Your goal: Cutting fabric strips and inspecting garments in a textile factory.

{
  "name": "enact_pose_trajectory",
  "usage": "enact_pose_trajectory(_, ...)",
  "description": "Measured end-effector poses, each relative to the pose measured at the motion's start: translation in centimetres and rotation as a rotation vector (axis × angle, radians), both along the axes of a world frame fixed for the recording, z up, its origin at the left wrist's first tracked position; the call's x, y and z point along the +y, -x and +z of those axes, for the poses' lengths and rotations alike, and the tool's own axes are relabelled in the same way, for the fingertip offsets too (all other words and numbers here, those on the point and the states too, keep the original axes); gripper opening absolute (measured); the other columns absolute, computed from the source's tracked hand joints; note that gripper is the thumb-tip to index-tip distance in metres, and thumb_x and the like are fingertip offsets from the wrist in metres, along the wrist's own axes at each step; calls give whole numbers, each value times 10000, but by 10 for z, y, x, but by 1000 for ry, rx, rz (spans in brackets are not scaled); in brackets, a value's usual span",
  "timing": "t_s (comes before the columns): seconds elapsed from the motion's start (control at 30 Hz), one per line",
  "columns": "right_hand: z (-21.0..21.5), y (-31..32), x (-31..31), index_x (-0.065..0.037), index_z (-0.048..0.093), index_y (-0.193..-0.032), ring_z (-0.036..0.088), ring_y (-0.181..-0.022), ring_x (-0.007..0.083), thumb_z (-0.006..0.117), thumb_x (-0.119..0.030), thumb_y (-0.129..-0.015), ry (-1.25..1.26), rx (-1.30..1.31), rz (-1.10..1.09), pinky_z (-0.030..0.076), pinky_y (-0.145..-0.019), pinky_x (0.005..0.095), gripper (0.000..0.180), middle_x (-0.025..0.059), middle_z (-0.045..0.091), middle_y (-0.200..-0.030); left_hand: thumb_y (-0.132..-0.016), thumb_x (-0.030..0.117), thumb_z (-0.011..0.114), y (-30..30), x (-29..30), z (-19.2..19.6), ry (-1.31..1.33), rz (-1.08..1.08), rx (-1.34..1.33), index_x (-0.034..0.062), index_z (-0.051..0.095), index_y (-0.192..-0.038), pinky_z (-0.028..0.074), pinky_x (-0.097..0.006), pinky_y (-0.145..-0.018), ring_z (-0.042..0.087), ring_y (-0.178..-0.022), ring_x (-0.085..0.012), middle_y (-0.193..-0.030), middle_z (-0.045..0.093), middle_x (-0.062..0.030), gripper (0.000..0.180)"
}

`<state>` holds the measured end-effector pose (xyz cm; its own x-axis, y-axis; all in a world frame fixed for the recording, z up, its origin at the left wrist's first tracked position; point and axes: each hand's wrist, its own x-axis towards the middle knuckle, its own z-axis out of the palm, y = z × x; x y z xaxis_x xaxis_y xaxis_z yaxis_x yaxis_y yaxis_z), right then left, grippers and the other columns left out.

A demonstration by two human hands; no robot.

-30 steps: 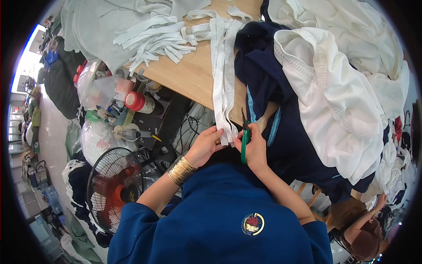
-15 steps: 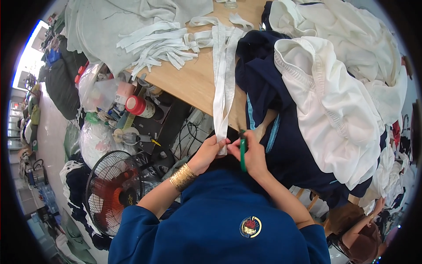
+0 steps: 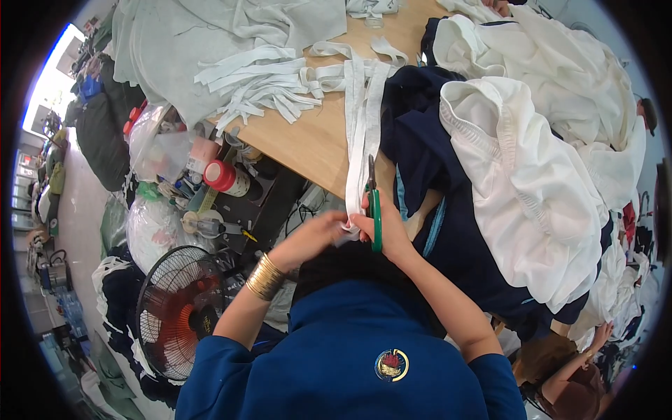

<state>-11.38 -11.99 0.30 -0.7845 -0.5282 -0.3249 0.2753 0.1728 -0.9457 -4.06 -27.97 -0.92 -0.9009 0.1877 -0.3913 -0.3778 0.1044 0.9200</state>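
Observation:
Long white fabric strips (image 3: 357, 140) run from the wooden table (image 3: 297, 143) over its near edge to my hands. With my right hand (image 3: 390, 229) I grip green-handled scissors (image 3: 376, 220), their dark blades pointing away from me along the strips. The thumb and fingers of that same hand also pinch a strip. My left hand (image 3: 323, 234), below a gold cuff on the wrist, has its fingers closed at the strip's lower end, which is bunched and partly hidden there. A pile of short cut strips (image 3: 255, 80) lies on the table beyond, to the left.
White garments (image 3: 525, 182) with gathered waistbands lie over navy clothing (image 3: 427, 126) on the right. Grey cloth (image 3: 231, 28) covers the far left of the table. Left of me stand a fan (image 3: 182, 308) and a red-lidded jar (image 3: 222, 176). Another person's arm (image 3: 577, 360) shows at lower right.
My right hand has shifted left onto the strip, and the scissors now point away from me. My left hand has moved slightly left and down the strip.

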Motion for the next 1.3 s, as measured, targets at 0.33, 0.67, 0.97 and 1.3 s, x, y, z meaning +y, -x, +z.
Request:
enact_pose_trajectory(0.33,-3,-11,-2,-68,355,-858,494,-466,99,594,-33,-766,8,95,-31,396,-431,220,259,73,581,-684,-931,261,434,100,1,17,-566,124,-344,38,481,-1105,483,-289,-768,597,-807,-135,-928,620,-56,287)
enact_pose_trajectory(0.67,-5,1,-1,-24,391,-930,545,-518,162,641,-137,-778,-263,231,66,435,-493,293,313,102,556,-641,-912,200,502,115,-24,7,-801,179,-440,54,498,-986,400,-194,-562,385,-578,-45,-683,399,60,164)
enact_pose_trajectory(0.97,15,84,-26,-55,381,-807,479,-421,99,717,-136,-731,14,25,-90,384,-387,236,353,36,514,-596,-947,199,427,107,-48,-1,-867,-14,-416,52,502,-937,269,-171,-472,290,-557,-25,-686,331,71,165)
enact_pose_trajectory(1.3,-13,108,-67,-30,376,-876,486,-438,117,660,14,-696,333,46,-313,378,-389,236,340,46,487,-612,-945,309,436,100,-43,20,-241,164,-136,83,537,-894,222,-145,-439,276,-495,-4,-634,404,76,253)
